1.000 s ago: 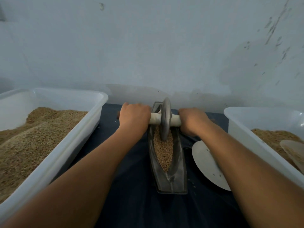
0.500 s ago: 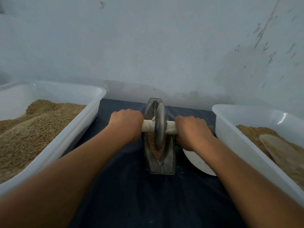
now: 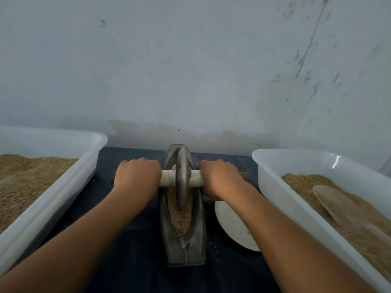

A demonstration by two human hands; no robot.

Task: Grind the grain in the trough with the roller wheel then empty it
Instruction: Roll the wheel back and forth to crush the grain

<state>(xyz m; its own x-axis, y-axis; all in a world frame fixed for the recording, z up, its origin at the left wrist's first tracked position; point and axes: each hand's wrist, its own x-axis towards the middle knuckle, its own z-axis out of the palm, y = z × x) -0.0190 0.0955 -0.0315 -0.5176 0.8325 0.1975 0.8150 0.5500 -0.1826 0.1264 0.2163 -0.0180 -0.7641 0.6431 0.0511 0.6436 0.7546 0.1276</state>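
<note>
Two white tubs, left and right, flank the trough on the dark bench, likely supply and dump. Grain fills the trough. Left hand and right hand each grip the axle beside the roller wheel, balancing pressure.

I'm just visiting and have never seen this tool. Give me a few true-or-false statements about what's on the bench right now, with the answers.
1. Both hands grip the handle of the roller wheel, the left hand on one side and the right hand on the other. True.
2. The trough is empty. False: grain lies in it.
3. The wheel stands upright in the trough. True.
4. Only the left white tub holds grain. False: the right tub holds some too.
5. A white plate lies left of the trough. False: it lies on the right.
</note>
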